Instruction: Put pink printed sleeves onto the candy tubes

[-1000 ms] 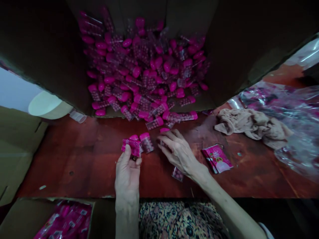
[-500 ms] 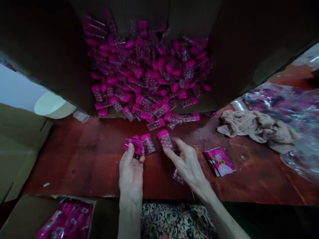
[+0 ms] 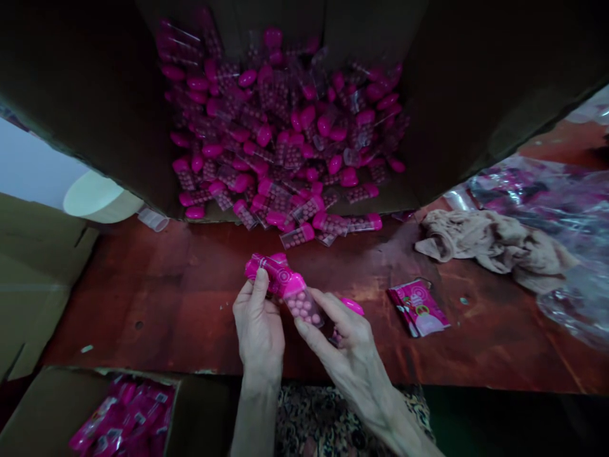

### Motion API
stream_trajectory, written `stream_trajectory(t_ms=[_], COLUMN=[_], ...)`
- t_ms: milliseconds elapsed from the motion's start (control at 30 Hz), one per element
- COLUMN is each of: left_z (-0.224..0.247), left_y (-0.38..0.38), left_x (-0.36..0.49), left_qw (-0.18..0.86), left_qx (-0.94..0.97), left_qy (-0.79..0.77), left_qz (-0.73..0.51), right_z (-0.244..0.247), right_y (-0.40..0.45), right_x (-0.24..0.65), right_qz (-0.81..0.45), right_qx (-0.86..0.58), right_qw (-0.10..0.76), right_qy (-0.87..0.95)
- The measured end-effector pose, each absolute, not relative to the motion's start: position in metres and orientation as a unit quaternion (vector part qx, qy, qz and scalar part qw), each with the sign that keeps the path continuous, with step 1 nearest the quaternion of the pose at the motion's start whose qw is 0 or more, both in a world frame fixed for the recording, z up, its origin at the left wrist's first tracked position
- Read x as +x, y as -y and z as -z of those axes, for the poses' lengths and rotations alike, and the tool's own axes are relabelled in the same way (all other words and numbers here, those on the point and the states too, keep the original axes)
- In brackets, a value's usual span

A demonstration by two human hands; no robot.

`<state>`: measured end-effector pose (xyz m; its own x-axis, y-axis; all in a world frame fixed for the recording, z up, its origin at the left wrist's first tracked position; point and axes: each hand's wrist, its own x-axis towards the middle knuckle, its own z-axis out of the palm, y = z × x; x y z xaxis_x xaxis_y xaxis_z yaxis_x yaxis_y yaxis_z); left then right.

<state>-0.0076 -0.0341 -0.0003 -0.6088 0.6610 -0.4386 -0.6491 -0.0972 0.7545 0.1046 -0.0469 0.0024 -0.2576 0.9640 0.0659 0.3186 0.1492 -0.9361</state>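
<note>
Box, lower left: an open carton (image 3: 31,416) below the table edge, filled with glossy pink packets (image 3: 133,416).
Bowl, left edge: a pale bowl (image 3: 98,198) at the far end of the red table (image 3: 185,311), contents out of view; a small clear cup (image 3: 153,219) lies on its side just right of it.
Left hand, centre: the left hand (image 3: 261,329) pinches a pink wrapper (image 3: 270,273) under its thumb, the wrapper sloping gently down to the right.
Big carton, top centre: a tall brown carton (image 3: 457,95) lies open toward the worker, heaped with pink-capped tubes (image 3: 285,143) of pink balls, a few spilling over its front lip.
Tube, centre: one clear tube (image 3: 304,304) lies between the hands, its long axis running from upper left to lower right, cap against the wrapper's right end; whether it sits inside cannot be told.
Right hand, right of centre: nearer the tube's base, the right hand (image 3: 349,346) grips it between thumb and fingers; a second pink cap (image 3: 352,306) shows behind.
Packets, right: a small stack of flat packets (image 3: 419,308) rests near a crumpled cloth (image 3: 490,244).
Bag, right edge: clear plastic (image 3: 566,216) over pink items, too blurred to identify.
</note>
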Motion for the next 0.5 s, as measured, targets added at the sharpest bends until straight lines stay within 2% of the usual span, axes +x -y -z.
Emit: stream_trajectory(t_ms=[167,300,400,500], left_z=[0.002,0.006,0.006,0.005], left_y=[0.031,0.031,0.032,0.033], left_x=[-0.003,0.003,0.007,0.010], left_qw=[0.459,0.468,0.504,0.559], left_qx=[0.013,-0.001,-0.010,-0.018], left_qy=[-0.533,-0.545,-0.518,-0.479], left_qz=[-0.711,-0.696,-0.691,-0.676], right_z=[-0.002,0.004,0.012,0.022], right_y=[0.046,0.045,0.048,0.052], right_x=[0.113,0.113,0.110,0.108], right_qz=[-0.503,-0.513,-0.481,-0.388], right_qx=[-0.463,-0.454,-0.461,-0.470], right_qw=[0.327,0.330,0.356,0.390], right_qy=[0.653,0.650,0.655,0.690])
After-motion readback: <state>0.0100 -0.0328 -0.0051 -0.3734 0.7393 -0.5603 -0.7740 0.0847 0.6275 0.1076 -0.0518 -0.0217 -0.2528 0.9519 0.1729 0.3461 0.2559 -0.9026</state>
